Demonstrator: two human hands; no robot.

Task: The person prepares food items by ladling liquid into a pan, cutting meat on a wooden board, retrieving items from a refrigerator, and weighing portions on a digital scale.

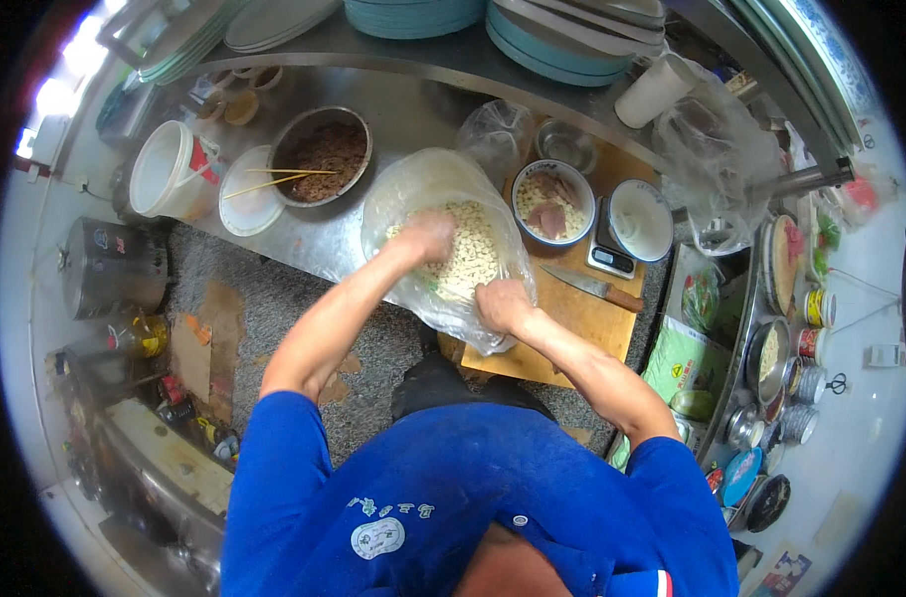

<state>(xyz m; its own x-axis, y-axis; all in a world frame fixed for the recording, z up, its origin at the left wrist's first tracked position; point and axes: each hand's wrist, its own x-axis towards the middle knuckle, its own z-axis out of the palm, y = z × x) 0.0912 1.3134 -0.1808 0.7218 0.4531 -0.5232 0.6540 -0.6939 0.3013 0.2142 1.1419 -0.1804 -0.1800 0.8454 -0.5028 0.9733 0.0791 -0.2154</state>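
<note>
A large clear plastic bag lies with its mouth towards me, full of small pale dough pieces. My left hand is inside the bag on the pieces; it is blurred and its fingers are hard to make out. With my right hand I grip the near right edge of the bag. To the right of the bag, a bowl contains more dough pieces and slices of meat. Beside it another white bowl sits on a digital kitchen scale. A knife with a wooden handle lies on the wooden board.
Left of the bag stand a steel bowl of dark minced food with chopsticks across it, a white lid and a plastic bucket. Stacked plates fill the shelf above. Containers line the counter at right.
</note>
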